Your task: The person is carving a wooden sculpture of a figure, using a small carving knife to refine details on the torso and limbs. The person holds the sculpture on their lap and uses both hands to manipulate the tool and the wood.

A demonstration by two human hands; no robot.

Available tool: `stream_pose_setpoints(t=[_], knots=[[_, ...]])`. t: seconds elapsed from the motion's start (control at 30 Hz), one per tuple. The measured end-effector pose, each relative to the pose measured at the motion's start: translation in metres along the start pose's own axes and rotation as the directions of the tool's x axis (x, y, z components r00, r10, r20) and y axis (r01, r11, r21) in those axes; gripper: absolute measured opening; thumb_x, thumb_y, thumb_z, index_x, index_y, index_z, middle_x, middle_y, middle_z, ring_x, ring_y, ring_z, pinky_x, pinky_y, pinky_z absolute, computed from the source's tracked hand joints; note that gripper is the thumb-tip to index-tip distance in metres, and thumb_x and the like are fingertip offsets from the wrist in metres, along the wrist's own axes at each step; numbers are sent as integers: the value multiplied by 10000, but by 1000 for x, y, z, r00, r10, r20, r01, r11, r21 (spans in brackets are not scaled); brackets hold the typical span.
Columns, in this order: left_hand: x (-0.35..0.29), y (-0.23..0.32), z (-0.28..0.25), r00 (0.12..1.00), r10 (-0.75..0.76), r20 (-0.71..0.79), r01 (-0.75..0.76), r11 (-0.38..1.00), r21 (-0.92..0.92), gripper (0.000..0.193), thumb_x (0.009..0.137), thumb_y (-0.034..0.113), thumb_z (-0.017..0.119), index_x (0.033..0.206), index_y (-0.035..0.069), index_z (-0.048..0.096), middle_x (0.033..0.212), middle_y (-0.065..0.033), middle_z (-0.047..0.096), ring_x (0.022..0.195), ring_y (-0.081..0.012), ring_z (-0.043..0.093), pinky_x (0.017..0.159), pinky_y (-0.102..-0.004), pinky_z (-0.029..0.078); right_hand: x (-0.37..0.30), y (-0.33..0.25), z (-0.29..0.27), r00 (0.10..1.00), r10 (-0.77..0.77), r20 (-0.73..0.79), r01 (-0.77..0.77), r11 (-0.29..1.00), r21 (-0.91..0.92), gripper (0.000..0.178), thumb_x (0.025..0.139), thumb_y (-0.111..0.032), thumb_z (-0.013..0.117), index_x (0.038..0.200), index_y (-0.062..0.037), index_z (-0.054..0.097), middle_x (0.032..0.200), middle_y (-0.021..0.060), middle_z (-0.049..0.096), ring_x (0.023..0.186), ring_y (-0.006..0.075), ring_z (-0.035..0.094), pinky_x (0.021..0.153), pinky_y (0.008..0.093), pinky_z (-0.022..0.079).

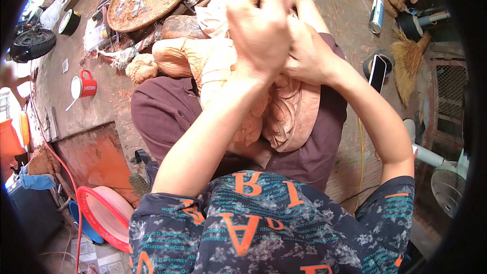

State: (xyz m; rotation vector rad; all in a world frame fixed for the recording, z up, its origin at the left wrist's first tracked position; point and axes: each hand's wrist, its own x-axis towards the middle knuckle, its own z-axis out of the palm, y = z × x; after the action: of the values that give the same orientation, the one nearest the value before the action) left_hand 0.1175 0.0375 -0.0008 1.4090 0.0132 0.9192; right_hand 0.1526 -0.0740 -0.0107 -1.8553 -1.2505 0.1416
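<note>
A carved pale wooden figure (291, 116) lies across my lap, its round carved head (142, 68) toward the left. Over the carving my left hand (259, 28) is raised in a closed fist, slightly blurred; what it grips, if anything, is hidden. My right hand (309, 53) is closed low against the wood, right beside the left wrist. Its fingertips are covered by my left hand, so I cannot make out what they hold.
A round woven tray (172, 7) with wood shavings and metal blades sits far left. Left of me stand a red mug (87, 86) and a red-rimmed basin (99, 213). On the right are a spray can (376, 15), a phone (377, 73), a straw broom (406, 66) and a fan (449, 185).
</note>
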Motion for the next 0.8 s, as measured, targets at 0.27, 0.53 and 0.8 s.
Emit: stream_pose_setpoints(t=[0.27, 0.53, 0.8], knots=[[6, 10, 8, 995, -94, -25, 88, 981, -172, 280, 977, 114, 533, 733, -17, 572, 589, -2, 494, 539, -74, 397, 498, -259, 301, 1, 3, -4, 983, -163, -83, 153, 981, -117, 332, 715, -146, 727, 998, -7, 623, 801, 129, 628, 703, 270, 617, 652, 367, 495], [-2, 10, -5, 992, -106, 67, 112, 989, -94, 357, 1016, 168, 494, 692, 24, 540, 579, 15, 469, 523, -61, 358, 489, -239, 257, 0, 1, -3, 981, -177, -75, 162, 971, -174, 322, 715, -193, 724, 980, -32, 639, 789, 135, 617, 717, 284, 618, 668, 392, 493], [-11, 33, 7, 980, -171, -106, 133, 945, -299, 331, 1025, 181, 510, 708, 85, 516, 597, 51, 437, 501, -33, 338, 447, -213, 233, 4, -2, -8, 974, -227, 15, 226, 955, -193, 341, 716, -165, 684, 1011, -5, 621, 984, 188, 584, 907, 331, 579, 799, 440, 439]])
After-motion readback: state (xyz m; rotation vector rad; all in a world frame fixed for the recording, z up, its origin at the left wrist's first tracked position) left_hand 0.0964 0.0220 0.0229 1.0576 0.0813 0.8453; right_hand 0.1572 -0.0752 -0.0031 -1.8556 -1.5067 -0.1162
